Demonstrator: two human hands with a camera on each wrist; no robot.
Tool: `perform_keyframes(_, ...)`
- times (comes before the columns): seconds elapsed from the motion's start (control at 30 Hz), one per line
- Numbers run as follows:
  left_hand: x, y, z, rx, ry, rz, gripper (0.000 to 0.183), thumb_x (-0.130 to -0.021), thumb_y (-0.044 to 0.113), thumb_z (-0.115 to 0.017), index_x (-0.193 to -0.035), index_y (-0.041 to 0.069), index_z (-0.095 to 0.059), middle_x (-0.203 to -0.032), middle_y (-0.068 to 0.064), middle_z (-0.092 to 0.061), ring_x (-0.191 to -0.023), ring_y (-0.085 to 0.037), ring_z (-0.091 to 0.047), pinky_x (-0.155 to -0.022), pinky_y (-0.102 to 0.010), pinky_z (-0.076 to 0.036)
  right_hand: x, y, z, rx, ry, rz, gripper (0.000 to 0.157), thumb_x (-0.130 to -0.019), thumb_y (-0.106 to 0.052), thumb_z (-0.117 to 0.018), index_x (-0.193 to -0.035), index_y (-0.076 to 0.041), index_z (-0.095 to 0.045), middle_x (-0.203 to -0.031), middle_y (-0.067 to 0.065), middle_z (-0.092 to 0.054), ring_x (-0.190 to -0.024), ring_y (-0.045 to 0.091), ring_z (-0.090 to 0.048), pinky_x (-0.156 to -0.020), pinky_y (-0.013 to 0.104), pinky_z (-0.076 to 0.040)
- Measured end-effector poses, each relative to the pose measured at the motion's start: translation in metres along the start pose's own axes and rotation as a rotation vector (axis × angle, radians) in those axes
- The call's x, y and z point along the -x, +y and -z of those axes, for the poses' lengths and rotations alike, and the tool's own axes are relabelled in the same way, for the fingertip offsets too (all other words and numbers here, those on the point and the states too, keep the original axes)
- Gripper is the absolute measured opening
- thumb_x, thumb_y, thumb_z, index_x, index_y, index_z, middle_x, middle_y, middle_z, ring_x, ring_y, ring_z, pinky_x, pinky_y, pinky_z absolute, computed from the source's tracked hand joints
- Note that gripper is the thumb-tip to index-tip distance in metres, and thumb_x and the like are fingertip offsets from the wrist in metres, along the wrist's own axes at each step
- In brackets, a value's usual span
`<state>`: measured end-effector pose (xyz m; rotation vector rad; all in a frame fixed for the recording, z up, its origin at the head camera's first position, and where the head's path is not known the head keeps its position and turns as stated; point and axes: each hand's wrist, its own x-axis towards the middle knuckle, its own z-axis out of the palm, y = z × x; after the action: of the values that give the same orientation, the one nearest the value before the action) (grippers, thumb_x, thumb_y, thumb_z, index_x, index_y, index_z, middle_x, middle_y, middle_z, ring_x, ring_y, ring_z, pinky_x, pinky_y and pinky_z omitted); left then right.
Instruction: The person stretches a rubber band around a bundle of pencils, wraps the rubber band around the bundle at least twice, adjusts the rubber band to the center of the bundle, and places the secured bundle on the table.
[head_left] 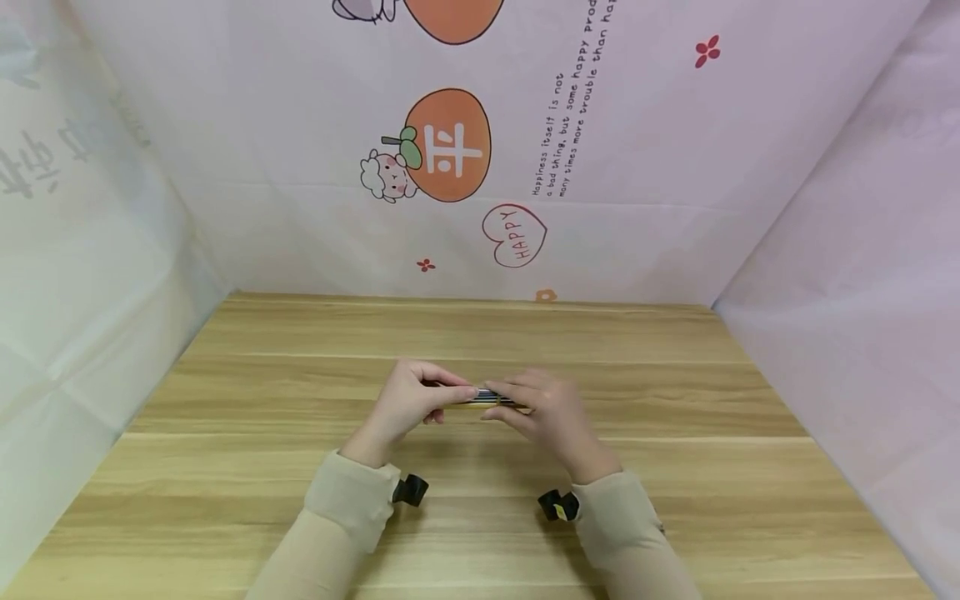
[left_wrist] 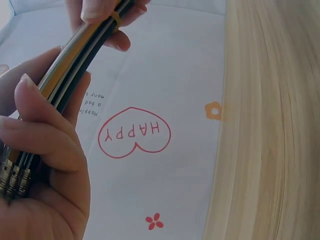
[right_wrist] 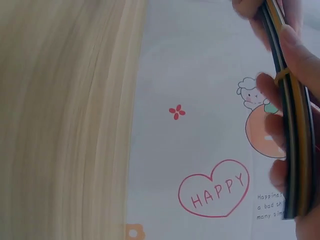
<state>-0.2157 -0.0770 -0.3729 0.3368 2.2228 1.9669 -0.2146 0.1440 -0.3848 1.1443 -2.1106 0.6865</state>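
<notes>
Both hands hold a thin bundle of striped pencils (head_left: 486,398) above the wooden table. My left hand (head_left: 401,407) curls round one end, where metal ferrules (left_wrist: 16,175) show in the left wrist view. My right hand (head_left: 553,415), a little blurred in the head view, grips the other end between thumb and fingers. Around the bundle near the right fingers runs a yellow rubber band (right_wrist: 283,75). Yellow and dark sides of the pencils (left_wrist: 75,60) are visible between the hands. Fingers cover parts of the bundle.
The wooden table (head_left: 480,542) lies under both hands. Behind it hangs a white printed cloth (head_left: 637,242), with more pale cloth on the left and right sides. A small black device (head_left: 410,490) sits at each wrist, beside the beige sleeves.
</notes>
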Motion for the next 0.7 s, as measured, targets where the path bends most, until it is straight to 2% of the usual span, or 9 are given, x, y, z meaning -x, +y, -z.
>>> perform_keyframes(0.13, 0.000, 0.000, -0.002, -0.010, -0.009, -0.004, 0.026, -0.067, 0.032, -0.083, -0.081, 0.012, -0.076, -0.076, -0.007, -0.070, -0.042, -0.014, -0.049, -0.042, -0.026, -0.040, -0.001, -0.001, -0.003, 0.041, 0.012, 0.032, 0.036, -0.071, -0.028, -0.078, -0.100, -0.009, -0.073, -0.089, 0.002, -0.071, -0.077, 0.014, -0.066, -0.063, 0.023, -0.052)
perform_keyframes(0.27, 0.000, 0.000, -0.001, -0.012, -0.010, 0.015, 0.028, -0.067, 0.034, -0.083, -0.082, 0.012, -0.076, -0.076, -0.008, -0.069, -0.043, -0.015, -0.049, -0.043, -0.028, -0.042, 0.000, -0.002, -0.001, 0.018, -0.005, -0.005, 0.040, -0.070, -0.029, -0.079, -0.104, -0.007, -0.072, -0.090, 0.003, -0.071, -0.078, 0.014, -0.065, -0.064, 0.024, -0.051)
perform_keyframes(0.37, -0.001, -0.001, 0.000, -0.011, -0.016, 0.034, 0.028, -0.067, 0.034, -0.083, -0.083, 0.012, -0.075, -0.078, -0.010, -0.069, -0.044, -0.015, -0.051, -0.046, -0.031, -0.045, 0.001, -0.001, 0.002, -0.052, -0.027, -0.070, 0.044, -0.069, -0.028, -0.080, -0.106, -0.006, -0.070, -0.091, 0.004, -0.071, -0.077, 0.013, -0.065, -0.063, 0.023, -0.051)
perform_keyframes(0.47, -0.002, -0.002, 0.002, 0.000, -0.023, 0.039, 0.028, -0.070, 0.033, -0.081, -0.085, 0.010, -0.075, -0.082, -0.015, -0.068, -0.044, -0.014, -0.052, -0.047, -0.031, -0.045, 0.001, 0.000, 0.005, -0.188, -0.035, -0.146, 0.041, -0.070, -0.021, -0.080, -0.106, -0.004, -0.070, -0.092, 0.008, -0.071, -0.076, 0.016, -0.066, -0.062, 0.024, -0.052)
perform_keyframes(0.53, -0.003, -0.003, 0.003, 0.022, -0.027, 0.040, 0.030, -0.072, 0.032, -0.080, -0.087, 0.008, -0.074, -0.085, -0.019, -0.067, -0.044, -0.014, -0.052, -0.045, -0.028, -0.044, 0.002, 0.001, 0.007, -0.276, -0.036, -0.212, 0.033, -0.073, -0.017, -0.078, -0.102, -0.004, -0.071, -0.091, 0.008, -0.071, -0.072, 0.015, -0.066, -0.060, 0.024, -0.052)
perform_keyframes(0.6, -0.003, -0.005, 0.005, 0.050, -0.028, 0.039, 0.032, -0.074, 0.032, -0.078, -0.090, 0.004, -0.073, -0.086, -0.021, -0.067, -0.045, -0.013, -0.052, -0.044, -0.025, -0.042, 0.004, 0.002, 0.009, -0.336, -0.032, -0.315, 0.023, -0.076, -0.016, -0.076, -0.098, -0.006, -0.072, -0.089, 0.005, -0.071, -0.069, 0.013, -0.064, -0.057, 0.024, -0.051)
perform_keyframes(0.67, -0.004, -0.006, 0.007, 0.071, -0.034, 0.033, 0.035, -0.077, 0.032, -0.075, -0.094, 0.001, -0.072, -0.088, -0.021, -0.068, -0.046, -0.014, -0.053, -0.043, -0.022, -0.040, 0.005, 0.003, 0.011, -0.389, -0.039, -0.466, 0.016, -0.080, -0.018, -0.073, -0.094, -0.011, -0.073, -0.087, 0.001, -0.069, -0.066, 0.011, -0.059, -0.054, 0.024, -0.049)
perform_keyframes(0.7, -0.004, -0.006, 0.009, 0.077, -0.041, 0.028, 0.037, -0.079, 0.032, -0.073, -0.096, -0.001, -0.071, -0.090, -0.020, -0.068, -0.048, -0.014, -0.054, -0.042, -0.022, -0.039, 0.005, 0.004, 0.012, -0.420, -0.051, -0.556, 0.014, -0.082, -0.020, -0.071, -0.094, -0.013, -0.073, -0.085, 0.001, -0.068, -0.065, 0.015, -0.058, -0.053, 0.025, -0.049)
